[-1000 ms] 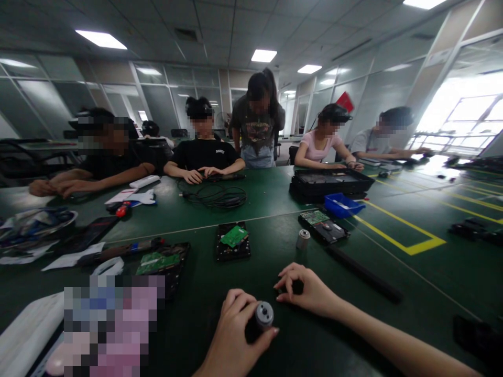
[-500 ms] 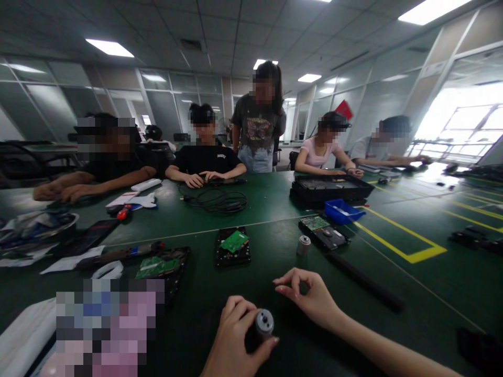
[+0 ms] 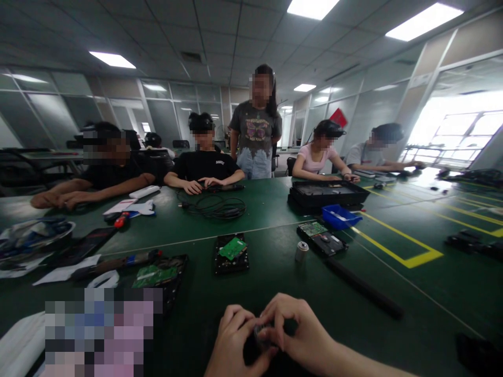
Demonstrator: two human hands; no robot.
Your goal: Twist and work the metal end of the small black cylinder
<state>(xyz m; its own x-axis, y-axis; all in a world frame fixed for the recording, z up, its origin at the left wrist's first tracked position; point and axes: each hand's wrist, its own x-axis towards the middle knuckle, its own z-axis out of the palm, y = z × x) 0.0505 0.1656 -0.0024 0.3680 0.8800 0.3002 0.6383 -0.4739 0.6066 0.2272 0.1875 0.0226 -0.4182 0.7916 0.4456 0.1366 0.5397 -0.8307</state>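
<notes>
In the head view, a metal cylinder point(image 3: 258, 330) is held at the near middle of the scene, just above or on the green table point(image 3: 271, 280); whether its base touches cannot be told. It is grasped from the left by the left hand point(image 3: 236, 340), whose thumb and fingers are curled around its side. The cylinder's top is met from the right by the right hand point(image 3: 304, 324), with thumb and fingers bent together over it. Most of the top is covered, so what is gripped by the right fingers cannot be told.

Beyond the hands, a black hard drive point(image 3: 231, 267) is seen with a green board point(image 3: 232, 248) laid askew on it. To its right, a small metal can point(image 3: 302, 252) is stood upright, near a second hard drive point(image 3: 333, 244). A blue tray point(image 3: 341, 224) is placed just beyond that drive, and a long black bar point(image 3: 365, 288) is laid on its near side. At the near left, a third hard drive point(image 3: 178, 275) is partly covered by another green board point(image 3: 154, 276). A coiled cable point(image 3: 214, 212) is laid farther away, before a person in black point(image 3: 210, 167).
</notes>
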